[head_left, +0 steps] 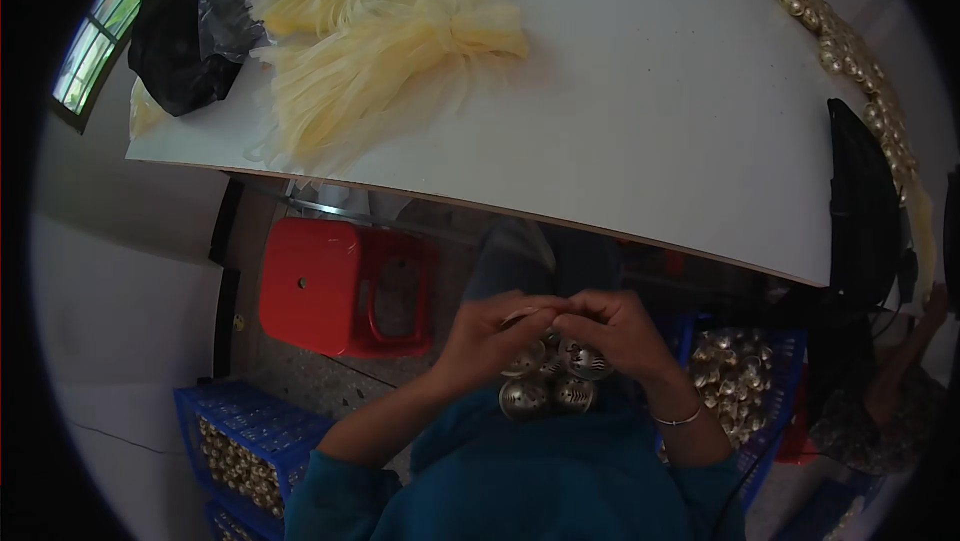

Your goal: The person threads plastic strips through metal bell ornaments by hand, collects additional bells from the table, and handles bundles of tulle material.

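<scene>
My left hand and my right hand meet fingertip to fingertip above my lap. Both are closed in a pinch. A thin pale loop, perhaps a strip or cord, shows at the left fingers, but what lies between the fingertips is mostly hidden. Just below and partly behind the hands is a cluster of several shiny gold balls with dark patterns. It lies against my blue-green top. A bracelet circles my right wrist.
Ahead stands a white table with a bundle of pale yellow translucent strips. Gold balls line its right side. A red stool is at left. Blue crates hold gold pieces. Another person's arm shows at right.
</scene>
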A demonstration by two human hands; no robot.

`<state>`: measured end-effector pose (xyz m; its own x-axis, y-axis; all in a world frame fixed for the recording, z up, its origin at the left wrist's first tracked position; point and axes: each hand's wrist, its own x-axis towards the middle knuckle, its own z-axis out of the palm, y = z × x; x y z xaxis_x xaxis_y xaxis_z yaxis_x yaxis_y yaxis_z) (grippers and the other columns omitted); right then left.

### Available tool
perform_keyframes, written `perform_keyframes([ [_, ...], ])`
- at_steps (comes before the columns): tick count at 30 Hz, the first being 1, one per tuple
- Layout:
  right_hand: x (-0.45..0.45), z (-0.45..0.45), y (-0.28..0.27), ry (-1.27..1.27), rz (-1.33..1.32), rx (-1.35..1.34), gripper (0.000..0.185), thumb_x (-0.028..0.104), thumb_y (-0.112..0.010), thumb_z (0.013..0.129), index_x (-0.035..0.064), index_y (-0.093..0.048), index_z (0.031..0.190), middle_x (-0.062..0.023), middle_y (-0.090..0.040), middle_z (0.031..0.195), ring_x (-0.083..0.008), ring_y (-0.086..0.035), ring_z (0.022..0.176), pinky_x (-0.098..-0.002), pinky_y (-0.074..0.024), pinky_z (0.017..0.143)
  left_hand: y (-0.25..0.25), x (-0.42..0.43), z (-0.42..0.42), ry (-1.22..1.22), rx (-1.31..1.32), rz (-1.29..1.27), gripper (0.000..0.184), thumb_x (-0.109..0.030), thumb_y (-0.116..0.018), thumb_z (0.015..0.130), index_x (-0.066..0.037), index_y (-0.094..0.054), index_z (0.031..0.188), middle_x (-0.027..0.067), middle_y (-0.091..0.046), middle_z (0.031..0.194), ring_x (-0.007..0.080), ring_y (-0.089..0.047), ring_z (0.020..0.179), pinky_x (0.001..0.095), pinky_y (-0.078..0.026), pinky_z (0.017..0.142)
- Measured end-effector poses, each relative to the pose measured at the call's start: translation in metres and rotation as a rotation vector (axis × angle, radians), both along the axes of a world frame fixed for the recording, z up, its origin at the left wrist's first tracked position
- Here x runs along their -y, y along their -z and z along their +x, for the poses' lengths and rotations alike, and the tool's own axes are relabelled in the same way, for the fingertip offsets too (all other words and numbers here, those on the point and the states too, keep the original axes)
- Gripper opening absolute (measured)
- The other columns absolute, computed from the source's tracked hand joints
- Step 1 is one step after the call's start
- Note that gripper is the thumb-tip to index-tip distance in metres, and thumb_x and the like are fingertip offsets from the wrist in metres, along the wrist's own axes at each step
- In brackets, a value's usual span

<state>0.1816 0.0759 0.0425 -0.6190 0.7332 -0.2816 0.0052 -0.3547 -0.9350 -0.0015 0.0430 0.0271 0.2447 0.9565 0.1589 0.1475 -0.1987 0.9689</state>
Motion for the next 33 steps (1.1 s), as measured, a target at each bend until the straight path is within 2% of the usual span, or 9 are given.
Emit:
perform_keyframes([
  [3, 0.002, 0.0, -0.006, 0.067, 0.051, 0.021, 0.017, 0.016, -0.059, 0.082, 0.0005, -0.063, 0.088, 0.0003, -0.06, 0.069, -0.0028, -0.05, 0.061, -0.0177, -0.0404, 0.053, -0.023, 0.0, -0.015, -0.057, 0.409, -0.518, 0.019, -0.009, -0.053, 0.084, 0.0, -0.059, 0.1, 0.0031, -0.055, 0.074, 0.0054, -0.048, 0.057, 0.0177, -0.038, 0.046],
  [5, 0.004, 0.0, -0.013, 0.133, 0.138, 0.091, 0.015, 0.015, -0.059, 0.082, 0.0003, -0.064, 0.084, 0.0006, -0.059, 0.064, -0.0019, -0.048, 0.057, -0.0175, -0.037, 0.049, -0.03, 0.004, -0.021, -0.314, 0.083, -0.016, 0.021, -0.007, -0.056, 0.081, 0.0, -0.059, 0.101, 0.0049, -0.056, 0.073, 0.0076, -0.05, 0.056, 0.019, -0.04, 0.046],
  [6, 0.004, 0.0, -0.016, 0.135, 0.136, 0.09, 0.015, 0.015, -0.059, 0.082, 0.0003, -0.064, 0.084, 0.0006, -0.059, 0.064, -0.0019, -0.048, 0.057, -0.0175, -0.037, 0.049, -0.034, 0.009, -0.024, -0.312, 0.081, -0.017, 0.021, -0.007, -0.056, 0.081, 0.0, -0.059, 0.101, 0.0049, -0.056, 0.073, 0.0076, -0.05, 0.056, 0.019, -0.04, 0.046],
  [8, 0.006, -0.002, -0.021, 0.09, 0.201, 0.177, 0.014, 0.012, -0.058, 0.081, 0.0001, -0.064, 0.085, 0.0007, -0.057, 0.064, -0.0017, -0.047, 0.057, -0.0176, -0.036, 0.049, -0.038, 0.016, -0.029, -0.144, -0.463, 0.653, 0.025, -0.003, -0.06, 0.076, -0.001, -0.058, 0.101, 0.0075, -0.057, 0.075, 0.0106, -0.053, 0.057, 0.0199, -0.042, 0.047],
  [14, 0.008, -0.005, -0.028, 0.024, 0.239, 0.078, 0.011, 0.01, -0.058, 0.081, 0.001, -0.063, 0.082, 0.0011, -0.055, 0.064, -0.0012, -0.045, 0.056, -0.0179, -0.0342, 0.048, -0.034, 0.016, -0.018, -0.078, -0.388, 0.342, 0.027, 0.0, -0.062, 0.071, -0.001, -0.059, 0.098, 0.0122, -0.058, 0.082, 0.0209, -0.06, 0.07, 0.0286, -0.05, 0.055],
  [27, 0.004, -0.005, -0.029, 0.015, 0.206, 0.117, 0.012, 0.012, -0.061, 0.08, 0.0008, -0.063, 0.083, 0.0004, -0.058, 0.064, -0.0017, -0.047, 0.056, -0.0185, -0.0357, 0.047, -0.05, 0.025, -0.033, 0.045, -0.567, 0.214, 0.01, -0.007, -0.058, 0.079, -0.001, -0.058, 0.086, 0.0102, -0.057, 0.071, 0.0188, -0.058, 0.062, 0.0274, -0.046, 0.05],
  [30, 0.006, -0.01, -0.019, 0.019, 0.324, 0.136, 0.011, 0.011, -0.06, 0.08, 0.0011, -0.063, 0.083, -0.0014, -0.056, 0.062, -0.0047, -0.047, 0.052, -0.0201, -0.0366, 0.047, -0.051, 0.022, -0.034, 0.116, -0.184, -0.086, 0.009, -0.01, -0.056, 0.082, -0.001, -0.058, 0.085, 0.007, -0.057, 0.068, 0.0141, -0.057, 0.06, 0.0251, -0.043, 0.047],
  [32, 0.01, -0.016, -0.012, 0.062, 0.751, 0.133, 0.009, 0.01, -0.06, 0.08, 0.002, -0.063, 0.082, -0.004, -0.052, 0.057, -0.0107, -0.047, 0.049, -0.0225, -0.0378, 0.046, -0.045, 0.02, -0.035, 0.073, 0.544, -0.669, 0.008, -0.009, -0.052, 0.086, -0.002, -0.055, 0.084, 0.0104, -0.061, 0.081, 0.0084, -0.052, 0.057, 0.0217, -0.042, 0.048],
  [33, 0.013, -0.019, -0.009, 0.066, 0.755, 0.13, 0.009, 0.01, -0.06, 0.08, 0.002, -0.063, 0.082, -0.004, -0.052, 0.057, -0.0107, -0.047, 0.049, -0.0225, -0.0378, 0.046, -0.042, 0.018, -0.034, 0.075, 0.54, -0.665, 0.008, -0.009, -0.052, 0.086, -0.002, -0.055, 0.084, 0.0104, -0.061, 0.081, 0.0084, -0.052, 0.057, 0.0217, -0.042, 0.048],
])
